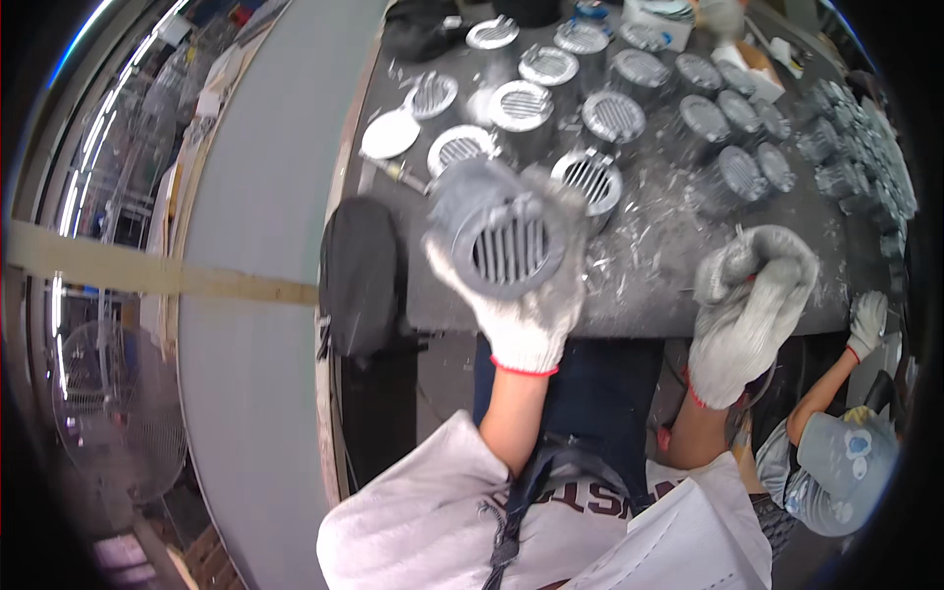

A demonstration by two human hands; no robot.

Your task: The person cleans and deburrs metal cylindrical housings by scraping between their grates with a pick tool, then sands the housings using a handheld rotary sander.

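Note:
My left hand (pixel 536 320), in a white knit glove with a red cuff edge, is wrapped round a grey cylindrical metal part (pixel 462 192). The part is tilted, and its round end with a slotted grille faces me. My right hand (pixel 752 315), gloved the same way, hovers over the table's front edge with its fingers curled toward the thumb. Whatever it may hold is hidden in the fingers. Just beyond the held part, a similar round grille part (pixel 590 182) stands on the dark table (pixel 649 256).
Several more round grille parts (pixel 615 116) stand across the table among shavings. A plain pale disc (pixel 390 134) lies at the left. Many small metal pieces (pixel 865 147) are heaped at the far right. A black rounded object (pixel 362 275) sits by the left edge. At right works another person (pixel 846 462).

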